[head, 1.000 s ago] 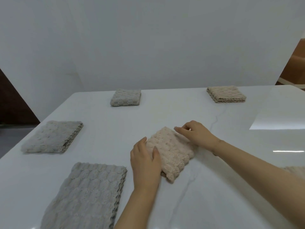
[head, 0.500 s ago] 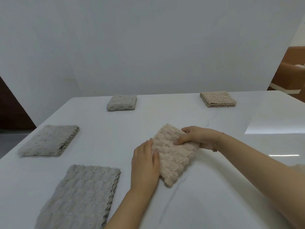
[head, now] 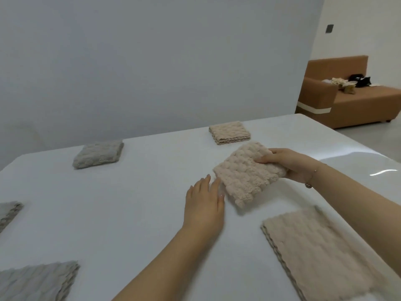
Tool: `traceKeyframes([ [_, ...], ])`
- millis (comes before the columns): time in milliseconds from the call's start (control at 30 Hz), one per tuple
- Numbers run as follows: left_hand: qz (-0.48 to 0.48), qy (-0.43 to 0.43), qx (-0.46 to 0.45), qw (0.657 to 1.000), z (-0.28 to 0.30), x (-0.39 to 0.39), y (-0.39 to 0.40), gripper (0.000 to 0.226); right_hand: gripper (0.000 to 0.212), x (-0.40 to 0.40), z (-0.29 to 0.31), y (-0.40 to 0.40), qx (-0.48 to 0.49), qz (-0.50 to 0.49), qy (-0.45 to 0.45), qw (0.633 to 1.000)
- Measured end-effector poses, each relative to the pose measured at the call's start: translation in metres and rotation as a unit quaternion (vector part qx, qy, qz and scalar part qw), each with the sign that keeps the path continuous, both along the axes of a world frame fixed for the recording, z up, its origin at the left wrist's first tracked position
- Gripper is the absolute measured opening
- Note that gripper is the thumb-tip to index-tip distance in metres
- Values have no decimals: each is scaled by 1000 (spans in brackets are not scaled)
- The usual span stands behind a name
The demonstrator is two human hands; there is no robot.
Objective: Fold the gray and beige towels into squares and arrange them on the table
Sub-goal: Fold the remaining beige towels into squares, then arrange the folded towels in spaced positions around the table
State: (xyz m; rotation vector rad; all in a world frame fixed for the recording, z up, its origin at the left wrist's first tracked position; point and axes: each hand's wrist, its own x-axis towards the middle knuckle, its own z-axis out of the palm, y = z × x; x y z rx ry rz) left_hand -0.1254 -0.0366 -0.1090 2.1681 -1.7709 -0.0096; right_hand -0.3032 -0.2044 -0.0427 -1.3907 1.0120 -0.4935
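Your right hand (head: 297,165) pinches the folded beige towel (head: 247,172), ready to place it; your left hand (head: 205,200) lies flat beside it. Next, set it square.

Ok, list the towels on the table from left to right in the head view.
Gray towel cut by the left edge → large gray towel at the bottom left → folded gray square → folded beige square → beige towel held by the right hand → large beige towel.
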Motion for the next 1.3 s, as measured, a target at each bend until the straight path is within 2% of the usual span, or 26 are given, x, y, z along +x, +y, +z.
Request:
traceKeyframes([
  [67, -26, -6, 6, 1000, 2, -17, -27, 48, 34, -27, -5, -18, 18, -34, -13, 999],
  [167, -59, -13, 13, 998, 1, -43, -63, 46, 40, -66, -12, -41, 37, -75, -23, 996],
  [433, -112, -13, 32, 993, -16, -96, -131, 40, 31, -141, -28, -89, 60, -145, -11, 988],
  [633, -102, 4, -12, 995, -30, -101, -144, 40, 23, -185, -38, -122, 2, -222, 87, 971],
  [867, -94, 13, -37, 995, -30, -103, -143, 40, 42, -215, -36, -138, -53, -259, 134, 955],
  [1133, -92, 16, -39, 995, -30, -103, -142, 40, 43, -208, -47, -143, -201, -271, 237, 911],
  [1300, -90, 19, -37, 995, -28, -104, -141, 40, 58, -205, -48, -131, -230, -286, 324, 872],
])
